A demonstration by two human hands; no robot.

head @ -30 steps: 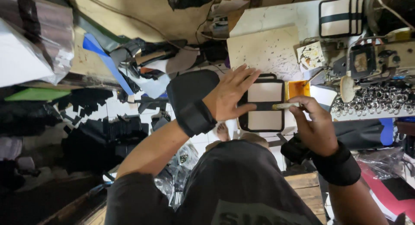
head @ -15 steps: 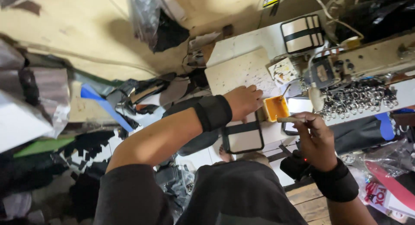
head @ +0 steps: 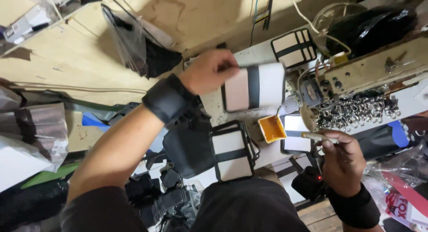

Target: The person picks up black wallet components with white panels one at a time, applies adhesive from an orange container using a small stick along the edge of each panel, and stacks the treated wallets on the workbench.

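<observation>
Metal rings (head: 356,112) beside clear bag (head: 127,42)

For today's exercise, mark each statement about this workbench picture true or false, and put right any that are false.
1. The left hand holds a white panel with a dark stripe lifted over the bench. True.
2. The right hand is empty. False: it holds a thin stick between its fingers.
3. A small orange tray sits between the two hands. True.
4. The pile of metal rings lies beside the left forearm. False: it lies at the right side, above the right hand.
5. Both wrists wear dark bands. True.
6. The white and black pouch near the body rests in the right hand. False: neither hand touches it.
</observation>
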